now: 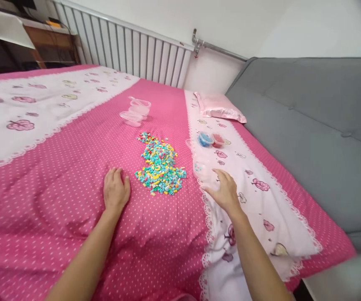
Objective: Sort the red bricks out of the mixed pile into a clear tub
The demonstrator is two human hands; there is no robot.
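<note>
A heap of small capsule-like pieces (161,167) in teal, yellow, white and red lies on the pink dotted bedspread (73,184). To its left rests my left hand (116,190), lying palm down on the cloth with nothing in it. My right hand (226,190) is on the heap's right, thumb and fingers spread apart. Just beyond those fingertips is a clear plastic tub (198,168) with a few teal pieces in it; whether I touch it, I cannot tell. Farther back stand a tub of blue pieces (204,139) and a tub of red pieces (218,140), side by side.
Empty clear containers (136,110) stand behind the heap. A pink pillow (219,106) lies at the far right, beside the grey padded headboard (305,125). A white radiator (130,46) runs along the wall, and a wooden desk (48,39) is at the far left.
</note>
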